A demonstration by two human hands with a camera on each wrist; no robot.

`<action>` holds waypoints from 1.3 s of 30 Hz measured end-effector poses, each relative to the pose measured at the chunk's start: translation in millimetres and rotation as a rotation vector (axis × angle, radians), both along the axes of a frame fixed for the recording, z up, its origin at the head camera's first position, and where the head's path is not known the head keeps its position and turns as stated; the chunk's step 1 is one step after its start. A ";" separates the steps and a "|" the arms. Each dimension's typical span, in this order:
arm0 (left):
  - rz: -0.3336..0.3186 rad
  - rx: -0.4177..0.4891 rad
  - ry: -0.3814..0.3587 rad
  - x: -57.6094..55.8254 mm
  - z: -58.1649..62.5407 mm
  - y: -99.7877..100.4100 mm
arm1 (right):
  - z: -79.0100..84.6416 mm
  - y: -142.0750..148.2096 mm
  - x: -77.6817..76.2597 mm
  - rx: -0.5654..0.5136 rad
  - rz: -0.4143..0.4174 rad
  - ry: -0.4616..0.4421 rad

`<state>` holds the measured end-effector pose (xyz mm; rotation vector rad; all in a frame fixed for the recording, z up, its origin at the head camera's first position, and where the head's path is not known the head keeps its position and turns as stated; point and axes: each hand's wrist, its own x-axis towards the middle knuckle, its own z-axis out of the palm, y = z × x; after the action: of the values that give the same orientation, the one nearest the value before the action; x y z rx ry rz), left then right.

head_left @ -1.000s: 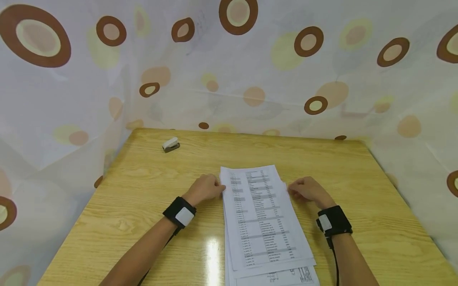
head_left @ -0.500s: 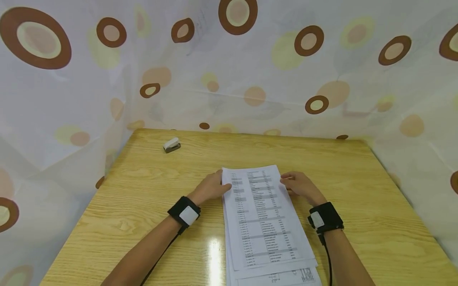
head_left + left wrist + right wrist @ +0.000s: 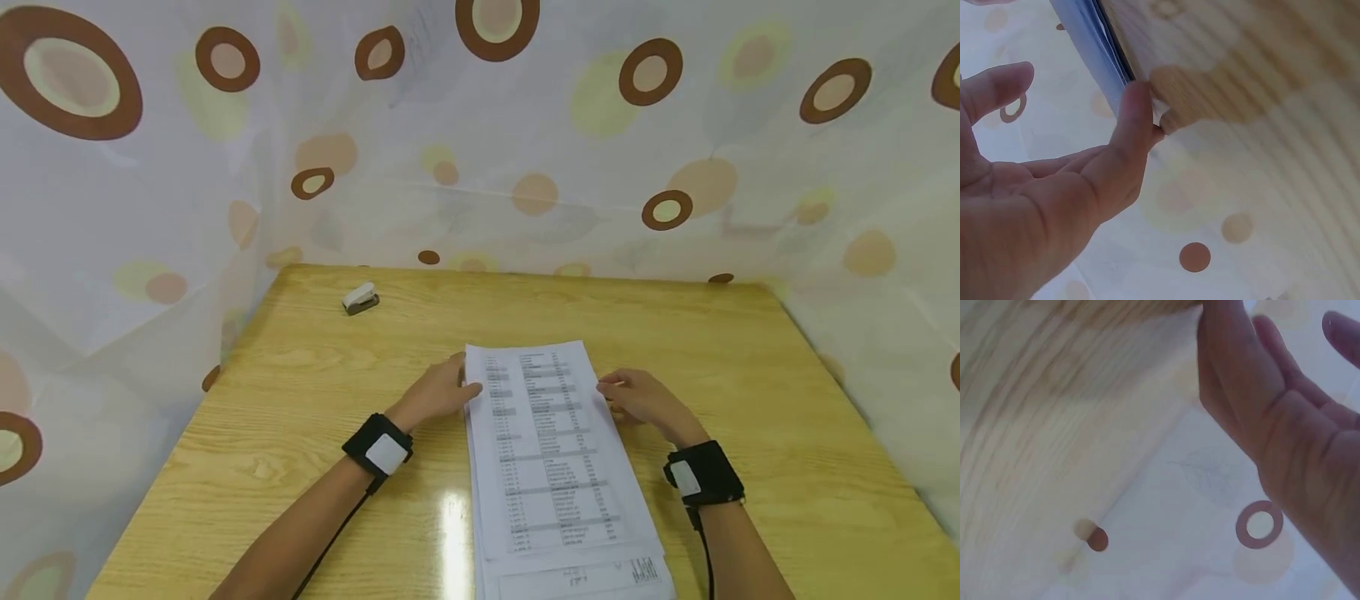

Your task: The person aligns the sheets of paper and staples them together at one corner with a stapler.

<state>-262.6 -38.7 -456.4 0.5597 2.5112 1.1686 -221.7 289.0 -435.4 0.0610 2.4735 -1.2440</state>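
Head view: Printed sheets point(image 3: 551, 467) lay stacked at the counter point(image 3: 315, 379), top edges looking nearly flush, a drawing page point(image 3: 585, 580) jutting out below; squaring seemed partly done, the lower edges left. Your left hand point(image 3: 433, 393) set straight fingers against one side, thumb spread; your right hand point(image 3: 648, 402), fingers extended, met or neared the other. The white-and-grey stapler point(image 3: 361, 298) sat untouched.

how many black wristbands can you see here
2: a white-patched black wristband at the left hand, another black wristband at the right hand, on either side of the white printed paper stack.
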 end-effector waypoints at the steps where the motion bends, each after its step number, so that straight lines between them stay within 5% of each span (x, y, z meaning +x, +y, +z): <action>1: -0.002 -0.001 0.001 1.7 0.2 -0.3 | 2.7 1.4 3.0 0.019 0.005 -0.015; 10: -0.014 -0.083 -0.035 29.4 11.1 11.6 | 13.1 -4.4 24.0 0.056 0.038 -0.099; 17: 0.041 -0.078 -0.027 31.9 7.0 7.7 | 11.3 -3.2 28.5 0.057 0.017 -0.104; 22: 0.154 0.068 -0.093 27.3 2.1 3.6 | 8.3 0.6 28.7 0.042 -0.006 -0.088; 29: 0.268 0.540 -0.457 23.4 -3.4 9.8 | 8.6 -0.9 28.6 0.039 -0.023 -0.064; 34: 0.314 0.628 -0.535 18.9 -1.8 12.0 | 9.6 -1.6 30.2 0.040 -0.036 -0.062; 39: 0.207 0.575 -0.600 13.1 -1.5 17.0 | 11.3 -1.9 30.2 0.037 -0.043 -0.056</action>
<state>-249.5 -21.8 -457.8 0.0390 1.7458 1.8258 -191.6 287.1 -424.0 0.1567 2.4597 -1.1972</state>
